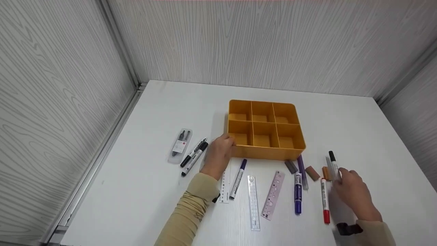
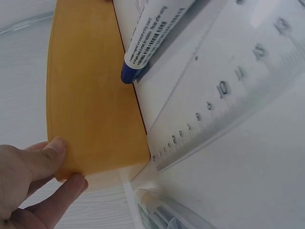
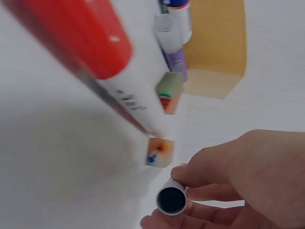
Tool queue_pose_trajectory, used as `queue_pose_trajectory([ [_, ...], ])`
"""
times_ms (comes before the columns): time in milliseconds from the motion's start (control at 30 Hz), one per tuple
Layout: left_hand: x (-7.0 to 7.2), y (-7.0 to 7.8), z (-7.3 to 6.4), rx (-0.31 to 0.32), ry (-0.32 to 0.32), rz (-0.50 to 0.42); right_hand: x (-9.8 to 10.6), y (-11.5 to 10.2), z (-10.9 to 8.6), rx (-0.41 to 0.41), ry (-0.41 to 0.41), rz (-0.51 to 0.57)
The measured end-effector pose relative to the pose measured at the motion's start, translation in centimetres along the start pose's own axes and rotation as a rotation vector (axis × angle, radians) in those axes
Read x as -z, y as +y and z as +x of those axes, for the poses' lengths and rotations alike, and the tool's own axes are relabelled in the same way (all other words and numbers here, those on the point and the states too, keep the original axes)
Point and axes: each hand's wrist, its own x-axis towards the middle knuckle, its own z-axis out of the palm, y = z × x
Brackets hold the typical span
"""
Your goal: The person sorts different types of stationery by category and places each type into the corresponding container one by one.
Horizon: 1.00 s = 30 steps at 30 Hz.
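Note:
A yellow-orange organizer box (image 1: pixel 269 153) with six compartments stands on the white table. At its near left corner my left hand (image 1: pixel 220 155) grips the rim; in the left wrist view the thumb (image 2: pixel 56 150) lies on the outer wall. My right hand (image 1: pixel 353 191), on the right side, pinches a black-capped marker (image 1: pixel 334 165) between thumb and fingers; one end of it faces the right wrist camera. Close to that hand are a red marker (image 1: pixel 324 201), an orange eraser (image 1: pixel 326 173) and a brown eraser (image 1: pixel 312 173). The box compartments show nothing in them.
Left of the box lie a clear compass case (image 1: pixel 180 146) and black markers (image 1: pixel 195 159). In front are a blue-capped marker (image 1: pixel 238 179), a clear ruler (image 1: pixel 253 205), a pink ruler (image 1: pixel 273 196), a blue marker (image 1: pixel 298 194), a purple pen (image 1: pixel 301 167) and a dark eraser (image 1: pixel 291 166).

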Motion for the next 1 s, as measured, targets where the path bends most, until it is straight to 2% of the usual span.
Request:
queue_pose_trajectory([
  [100, 0.0, 0.0, 0.0, 0.001, 0.007, -0.002, 0.3, -0.5, 0.0, 0.108, 0.146, -0.018],
  [233, 0.1, 0.0, 0.0, 0.008, 0.005, -0.023, 0.9, -1.7, 0.1, 0.202, 0.289, -0.026],
  [433, 0.0, 0.0, 0.0, 0.018, -0.005, -0.040, 1.6, -3.6, 0.2, 0.312, 0.439, -0.034],
  [500, 0.0, 0.0, 0.0, 0.015, 0.001, -0.037, 1.9, -4.3, 0.1, 0.324, 0.450, -0.032],
  [700, -0.1, -0.1, 0.1, 0.001, 0.037, -0.033, 2.4, -6.3, 0.4, 0.328, 0.407, -0.016],
  [867, -0.1, 0.1, 0.0, 0.004, 0.031, -0.022, 2.3, -7.3, 1.0, 0.383, 0.409, -0.035],
  [1000, -0.1, 0.1, -0.1, 0.003, 0.025, -0.023, 2.2, -8.1, 1.4, 0.393, 0.378, -0.036],
])
